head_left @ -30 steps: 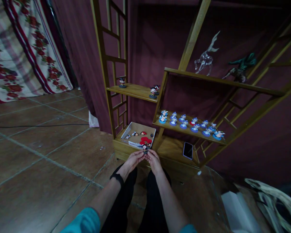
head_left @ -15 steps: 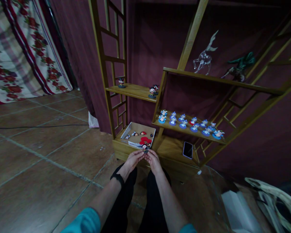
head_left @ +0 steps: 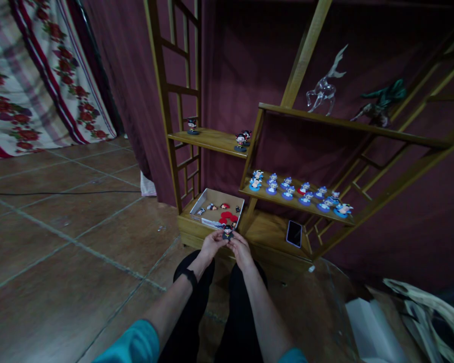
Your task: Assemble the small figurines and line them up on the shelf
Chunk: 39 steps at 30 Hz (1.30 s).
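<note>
Both hands hold one small doll figurine [head_left: 227, 231] with black hair and a dark round base, upright in front of the cardboard box. My left hand [head_left: 212, 244] pinches the base from the left. From the right, my right hand [head_left: 240, 249] grips the same base. Just beyond the hands, the open cardboard box [head_left: 205, 222] contains several small figure parts and red round pieces [head_left: 227, 216]. Similar black-haired figurines stand on the upper left shelf [head_left: 208, 142]: one figurine [head_left: 192, 126] at its left end and two close together [head_left: 241, 141] at its right.
Several blue and purple figurines [head_left: 287, 192] stand in two rows on the middle shelf. A phone [head_left: 294, 234] lies on the bottom board. Higher up are a clear horse statue [head_left: 323, 93] and a dark green statue [head_left: 382, 103]. A white box [head_left: 373, 322] sits on the floor at right.
The figurine is tipped more upright between my fingers and shows more of its front and base. The view has shifted slightly; the shelves and box look unchanged.
</note>
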Available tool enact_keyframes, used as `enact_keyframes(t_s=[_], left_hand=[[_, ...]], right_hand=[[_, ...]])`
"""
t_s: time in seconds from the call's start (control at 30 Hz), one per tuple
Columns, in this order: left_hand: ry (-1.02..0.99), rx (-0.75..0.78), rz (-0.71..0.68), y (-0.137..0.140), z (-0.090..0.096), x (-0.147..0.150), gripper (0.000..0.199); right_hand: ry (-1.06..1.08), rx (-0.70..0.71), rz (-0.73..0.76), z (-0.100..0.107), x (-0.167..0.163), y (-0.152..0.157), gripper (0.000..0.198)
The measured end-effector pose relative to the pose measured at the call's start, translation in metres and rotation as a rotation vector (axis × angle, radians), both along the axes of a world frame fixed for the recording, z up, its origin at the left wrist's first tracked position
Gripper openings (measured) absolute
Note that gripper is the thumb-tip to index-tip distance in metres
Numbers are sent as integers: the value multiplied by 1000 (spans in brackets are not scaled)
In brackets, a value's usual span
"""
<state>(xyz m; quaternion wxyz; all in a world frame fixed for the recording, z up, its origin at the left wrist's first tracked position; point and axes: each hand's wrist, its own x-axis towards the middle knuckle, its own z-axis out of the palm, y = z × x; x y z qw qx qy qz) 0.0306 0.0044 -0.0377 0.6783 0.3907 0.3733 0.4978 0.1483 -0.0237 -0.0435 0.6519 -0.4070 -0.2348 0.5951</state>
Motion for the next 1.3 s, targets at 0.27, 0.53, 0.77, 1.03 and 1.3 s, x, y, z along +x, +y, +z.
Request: enact_keyframes(t_s=[0.27,0.53,0.77,1.03,1.3], left_hand=[[27,78,-44,-1,-2,-1,49],[62,178,-43,1,-9,-1,46],[165,252,-17,2,-15,3,49],[271,313,59,1,-17,2,49],[373,387,72,0,-19,0,45]], right_hand=[[-1,52,30,2,0,-1,39],[-34,15,-16,4,-2,1,35],[-57,-2,-38,-2,-1,4,34],[-30,36,35,-6,-2,8,29],[-28,60,82,-5,-3,8,32]])
